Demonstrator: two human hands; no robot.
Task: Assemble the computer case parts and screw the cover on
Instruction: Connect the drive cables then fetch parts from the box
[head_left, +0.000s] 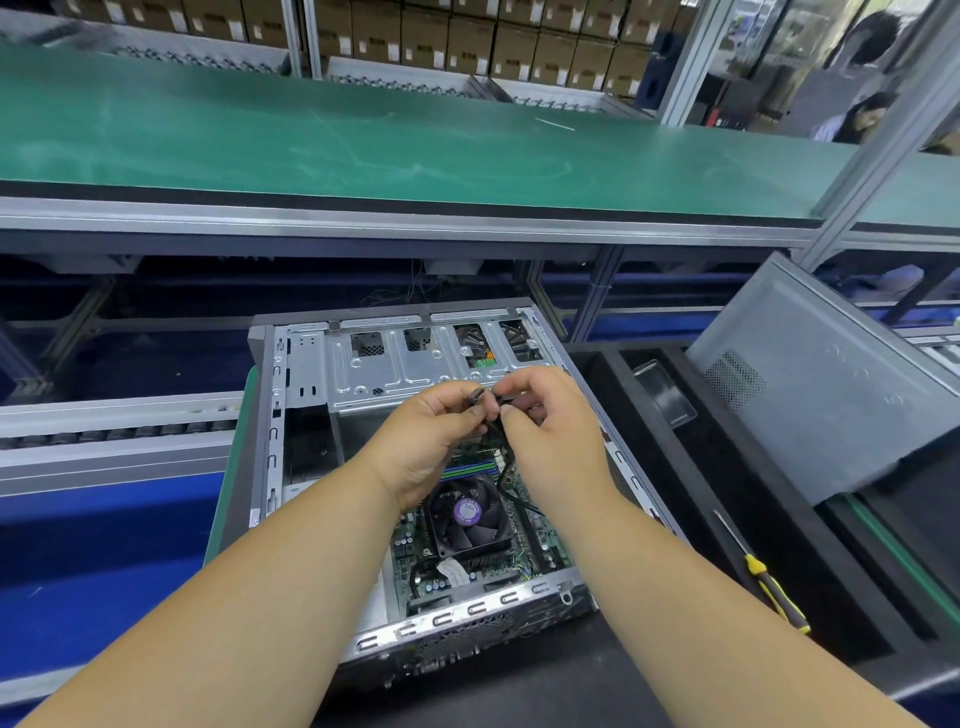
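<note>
An open computer case (306, 374) lies flat in front of me, its motherboard and black CPU fan (467, 514) exposed. Both hands hover over the case's middle, close together. My left hand (431, 441) pinches a small dark cable connector (475, 396) between thumb and fingers. My right hand (550, 421) grips the black cable (511, 491) beside it, which runs down over the board. The grey side cover (821, 389) leans tilted at the right, apart from the case.
A yellow-and-black screwdriver (763, 577) lies on the black foam mat (727, 519) right of the case. A clear plastic tray (665, 395) sits near the cover. A green conveyor (363, 140) runs across behind. A person sits at far right (857, 119).
</note>
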